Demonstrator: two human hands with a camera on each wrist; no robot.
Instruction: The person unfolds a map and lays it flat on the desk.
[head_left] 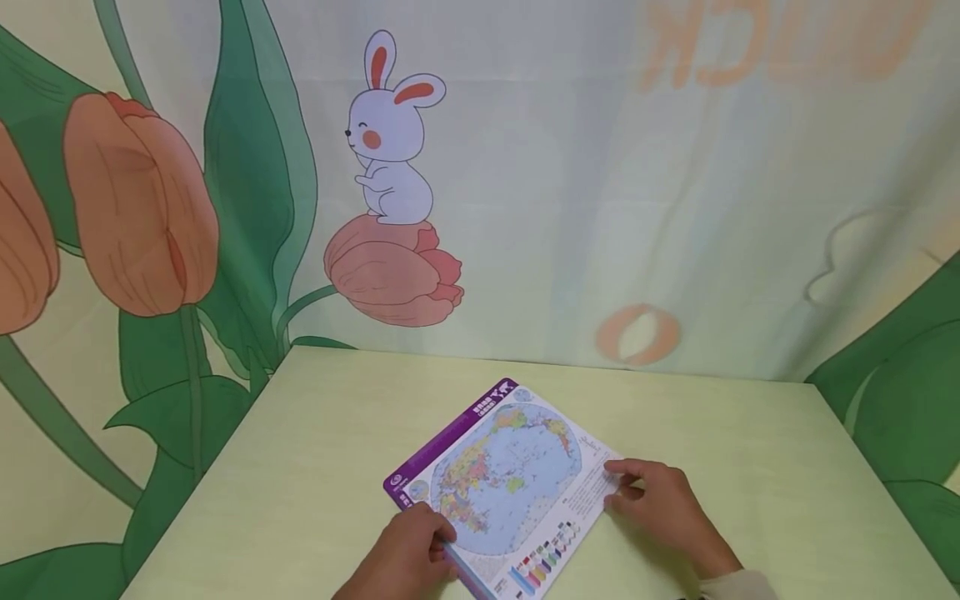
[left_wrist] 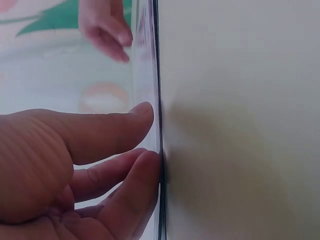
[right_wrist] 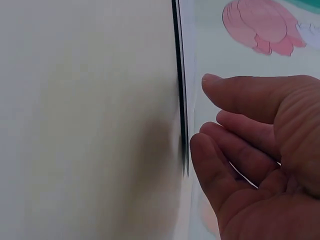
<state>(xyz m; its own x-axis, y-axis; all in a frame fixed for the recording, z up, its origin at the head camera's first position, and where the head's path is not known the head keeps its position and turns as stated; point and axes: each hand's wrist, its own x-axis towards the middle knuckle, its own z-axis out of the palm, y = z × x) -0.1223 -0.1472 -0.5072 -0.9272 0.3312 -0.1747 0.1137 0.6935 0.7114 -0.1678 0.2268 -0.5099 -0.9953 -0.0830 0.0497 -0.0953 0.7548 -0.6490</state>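
Note:
A flat world map board point(head_left: 510, 479) with a purple band along one edge lies slanted on the table. My left hand point(head_left: 408, 550) is at its near left edge, the thumb tip over the map's border. In the left wrist view, the left fingertips point(left_wrist: 149, 160) meet the board's thin edge, with a gap between thumb and fingers. At the opposite edge is my right hand point(head_left: 667, 508), thumb and fingers apart. The right wrist view shows these fingers point(right_wrist: 202, 147) loosely bent close beside the dark-lined edge point(right_wrist: 181, 90), with nothing between them and the thumb.
The board rests on a pale yellow-green tabletop point(head_left: 750, 450). Behind it hangs a cloth backdrop point(head_left: 547, 167) printed with tulips and a white rabbit point(head_left: 397, 158). Large printed leaves point(head_left: 900, 408) show past the table's right edge.

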